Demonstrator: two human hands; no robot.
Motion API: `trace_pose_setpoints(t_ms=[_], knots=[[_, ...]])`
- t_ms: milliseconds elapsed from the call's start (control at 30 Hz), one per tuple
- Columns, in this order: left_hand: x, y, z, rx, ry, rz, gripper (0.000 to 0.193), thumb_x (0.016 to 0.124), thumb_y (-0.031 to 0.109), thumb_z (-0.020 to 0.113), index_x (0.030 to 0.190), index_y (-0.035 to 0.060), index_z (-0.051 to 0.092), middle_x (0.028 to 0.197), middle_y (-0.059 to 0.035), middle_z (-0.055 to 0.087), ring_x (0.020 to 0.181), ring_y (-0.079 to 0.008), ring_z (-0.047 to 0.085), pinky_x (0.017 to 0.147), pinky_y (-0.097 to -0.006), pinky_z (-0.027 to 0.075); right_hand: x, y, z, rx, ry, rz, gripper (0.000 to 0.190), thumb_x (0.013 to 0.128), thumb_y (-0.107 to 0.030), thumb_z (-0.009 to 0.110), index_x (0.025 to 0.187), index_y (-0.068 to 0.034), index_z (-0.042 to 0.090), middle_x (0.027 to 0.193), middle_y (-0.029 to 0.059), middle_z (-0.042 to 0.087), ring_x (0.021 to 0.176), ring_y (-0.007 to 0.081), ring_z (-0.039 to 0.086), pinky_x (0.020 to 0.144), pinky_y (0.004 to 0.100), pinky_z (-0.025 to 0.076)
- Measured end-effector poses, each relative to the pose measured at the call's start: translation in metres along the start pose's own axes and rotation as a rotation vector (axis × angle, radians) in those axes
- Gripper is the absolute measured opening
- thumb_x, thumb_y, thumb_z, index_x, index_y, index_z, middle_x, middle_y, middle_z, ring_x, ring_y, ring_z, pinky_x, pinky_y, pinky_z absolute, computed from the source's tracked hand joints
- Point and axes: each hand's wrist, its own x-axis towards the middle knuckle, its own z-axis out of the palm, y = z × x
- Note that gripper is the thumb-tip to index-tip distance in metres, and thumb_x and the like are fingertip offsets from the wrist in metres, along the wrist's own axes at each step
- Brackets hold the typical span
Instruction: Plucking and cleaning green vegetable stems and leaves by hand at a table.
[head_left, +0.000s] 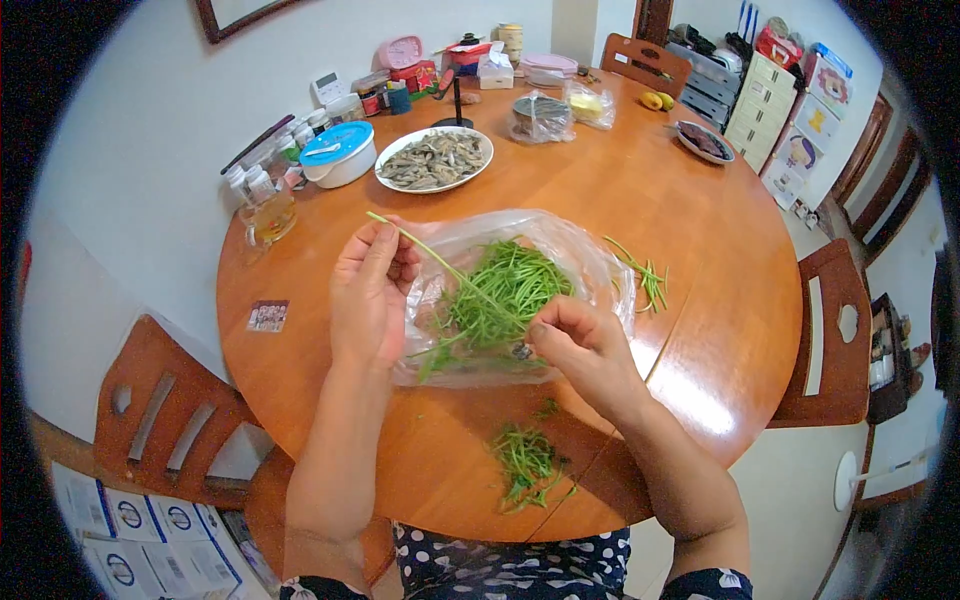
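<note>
A long thin green stem is stretched between my two hands. My left hand pinches its pale end between thumb and fingers. At its other end, my right hand has its fingertips closed on the leafy part. Beneath them an opened clear plastic bag holds a heap of green leafy stems. A few cut stems lie on the wood to the right of the bag. Nearer my body is a small pile of leafy scraps.
On the round wooden table, a plate of small fish or shrimp stands behind the bag. A blue-lidded container, a glass mug and bottles line the left back. Farther right are a bagged bowl and a plate of dark food.
</note>
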Motion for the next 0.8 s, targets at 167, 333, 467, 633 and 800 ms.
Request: trace_pose_setpoints(t_ms=[167,333,467,633,800], knots=[[0.005,0.000,-0.007,-0.034,0.014,0.039,0.013,0.095,0.016,0.058,0.105,0.0069,0.060,0.087,-0.0019,0.062,0.076,-0.0103,0.058,0.066,-0.0226,0.048,-0.001,0.004,-0.001,-0.029,-0.017,-0.019,0.011,0.091,-0.013,0.058,0.086,-0.003,0.061,0.079,-0.0033,0.058,0.075,0.0052,0.052,0.067,0.0223,0.042],[0.002,0.005,0.000,-0.046,0.066,0.050,0.013,0.095,0.015,0.058,0.105,0.0073,0.059,0.087,-0.0025,0.063,0.076,-0.0100,0.058,0.067,-0.0218,0.047,-0.002,-0.003,0.002,-0.211,0.018,-0.096,0.009,0.088,-0.009,0.060,0.087,-0.001,0.062,0.077,0.0002,0.059,0.073,0.0081,0.055,0.064,0.0231,0.043],[-0.002,0.008,0.008,-0.034,0.003,-0.003,0.012,0.096,0.018,0.055,0.105,0.0084,0.056,0.091,-0.0042,0.061,0.082,-0.0134,0.059,0.071,-0.0263,0.050,0.000,0.001,-0.005,-0.569,0.045,-0.317,0.007,0.083,-0.005,0.064,0.088,0.001,0.064,0.077,0.0081,0.061,0.069,0.0175,0.059,0.063,0.0279,0.047],[-0.012,0.000,0.020,0.064,-0.224,-0.012,0.009,0.096,0.017,0.054,0.100,0.0082,0.054,0.087,-0.0043,0.061,0.080,-0.0151,0.060,0.073,-0.0276,0.050,0.000,-0.002,-0.010,-0.703,0.082,-0.319,0.009,0.080,-0.001,0.065,0.089,-0.001,0.066,0.080,0.0113,0.062,0.069,0.0213,0.061,0.063,0.0323,0.050],[-0.029,-0.011,0.034,0.444,-0.367,-0.051,0.006,0.096,0.011,0.053,0.097,0.0067,0.057,0.083,-0.0023,0.061,0.079,-0.0107,0.058,0.075,-0.0245,0.048,-0.002,-0.017,-0.007,-0.475,0.218,-0.319,0.012,0.083,-0.007,0.064,0.094,-0.002,0.064,0.084,0.0121,0.062,0.077,0.0272,0.063,0.068,0.0373,0.050]])
